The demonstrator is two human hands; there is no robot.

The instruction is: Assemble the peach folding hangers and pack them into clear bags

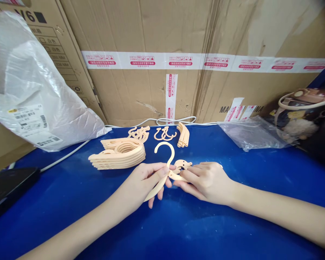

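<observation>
A cream plastic clothes hanger (170,153) is held up over the blue table, its hook curving up and to the left. My left hand (148,177) pinches it near the joint at the hook's base, and one arm of the hanger slants down-left under the fingers. My right hand (206,180) is closed on the other arm, just right of the joint. Behind the fingers shows a cream piece with small holes (183,164), partly hidden. Left of my hands lies a stack of folded cream hangers (119,157).
Behind lie loose cream pieces (139,133), loose hooks (165,134) and a small pile of curved arms (183,135). A white parcel bag (38,90) and a black device (11,187) are at left. A clear plastic bag (249,133) lies right. Cardboard boxes (141,32) stand behind.
</observation>
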